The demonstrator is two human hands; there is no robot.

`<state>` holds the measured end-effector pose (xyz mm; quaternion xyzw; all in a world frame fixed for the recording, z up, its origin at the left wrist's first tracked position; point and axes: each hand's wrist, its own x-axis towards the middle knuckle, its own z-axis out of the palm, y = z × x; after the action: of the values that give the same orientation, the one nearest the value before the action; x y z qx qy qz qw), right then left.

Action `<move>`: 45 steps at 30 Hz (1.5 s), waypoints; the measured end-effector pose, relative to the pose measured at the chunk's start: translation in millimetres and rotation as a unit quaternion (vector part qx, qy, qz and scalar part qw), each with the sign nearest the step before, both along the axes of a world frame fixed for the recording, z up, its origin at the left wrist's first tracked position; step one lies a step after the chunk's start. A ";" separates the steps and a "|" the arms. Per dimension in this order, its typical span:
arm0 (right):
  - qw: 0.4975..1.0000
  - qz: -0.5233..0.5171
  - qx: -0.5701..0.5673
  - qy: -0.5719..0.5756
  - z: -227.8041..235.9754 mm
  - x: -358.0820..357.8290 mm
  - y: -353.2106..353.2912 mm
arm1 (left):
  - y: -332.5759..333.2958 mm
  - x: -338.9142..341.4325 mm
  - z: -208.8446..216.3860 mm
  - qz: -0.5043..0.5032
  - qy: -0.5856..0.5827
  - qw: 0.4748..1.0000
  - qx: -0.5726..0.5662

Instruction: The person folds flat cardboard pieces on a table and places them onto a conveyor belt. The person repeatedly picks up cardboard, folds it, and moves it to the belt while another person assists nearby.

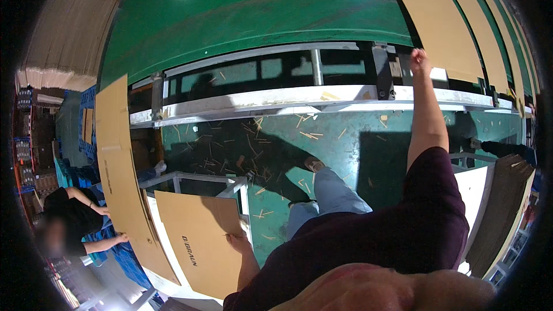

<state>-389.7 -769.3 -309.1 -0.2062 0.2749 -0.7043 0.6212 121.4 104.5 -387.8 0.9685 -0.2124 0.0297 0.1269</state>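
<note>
My left hand (239, 244) is at the right edge of a printed brown cardboard sheet (199, 227), with its fingers closed over that edge. The sheet lies on a white metal-framed stand at my left. My right arm reaches far forward to the edge of the green conveyor belt (259, 14). There, my right hand (420, 63) has its fingers curled in beside the near corner of a long cardboard sheet (446, 29) lying on the belt. Whether those fingers grip anything is too small to make out.
At the left a co-worker (72, 222) has both hands at a long cardboard panel (124, 178). Stacked cardboard (69, 34) stands at the far left, and another stack (498, 210) at the right. A white conveyor rail (276, 101) crosses ahead; cardboard scraps (262, 181) litter the green floor.
</note>
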 end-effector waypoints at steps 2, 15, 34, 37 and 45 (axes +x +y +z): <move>0.989 0.133 -0.070 0.002 37.9 75.1 27.2 | -36.0 -14.6 33.4 0.078 0.110 0.990 -0.044; 0.948 -0.046 0.272 -0.158 -62.5 -43.0 0.0 | -24.3 -8.4 56.4 0.027 0.128 0.990 0.054; 0.312 0.061 -0.208 0.925 127.6 205.4 216.7 | -61.7 -35.7 84.2 0.123 0.160 0.979 0.036; 0.246 0.000 -0.326 0.913 46.6 185.7 171.8 | -72.4 -31.5 88.0 0.129 0.162 0.978 0.009; 0.373 0.104 -0.500 0.774 148.8 339.1 200.1 | -65.3 -29.2 79.3 0.145 0.168 0.975 -0.009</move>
<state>-50.6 -569.2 -160.3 -0.9617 0.2097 -0.1760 -0.0104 92.2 39.2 -308.6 0.9788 -0.0447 -0.1135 0.1642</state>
